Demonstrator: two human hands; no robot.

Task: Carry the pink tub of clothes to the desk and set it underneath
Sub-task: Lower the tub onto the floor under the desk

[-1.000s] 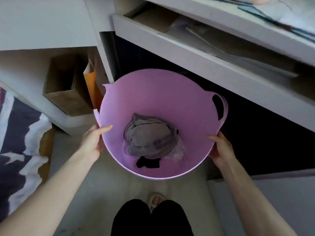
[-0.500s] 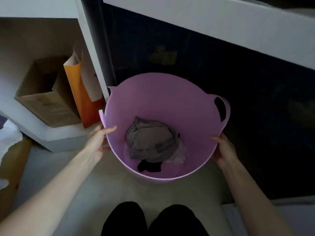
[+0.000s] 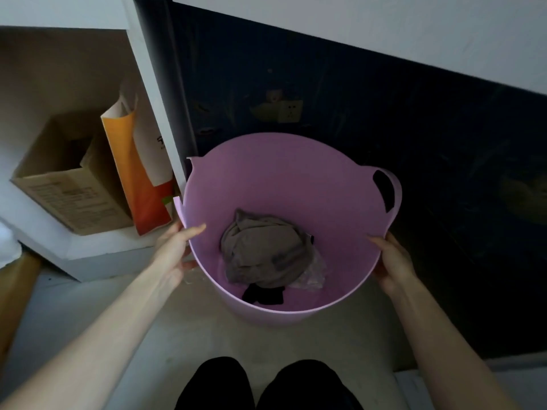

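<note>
The desk (image 3: 384,22) edge overhung the tub (image 3: 340,220), which sat low at its dark opening. Left hand (image 3: 174,250) and right hand (image 3: 390,261) gripped the rim. Flexible walls risked buckling, spilling the clothes (image 3: 263,250).

One head camera, looking steeply down.
You see from above and close in, facing the dark space under the desk (image 3: 355,22), with the pink tub (image 3: 284,179) centred and the floor (image 3: 177,329) below.
</note>
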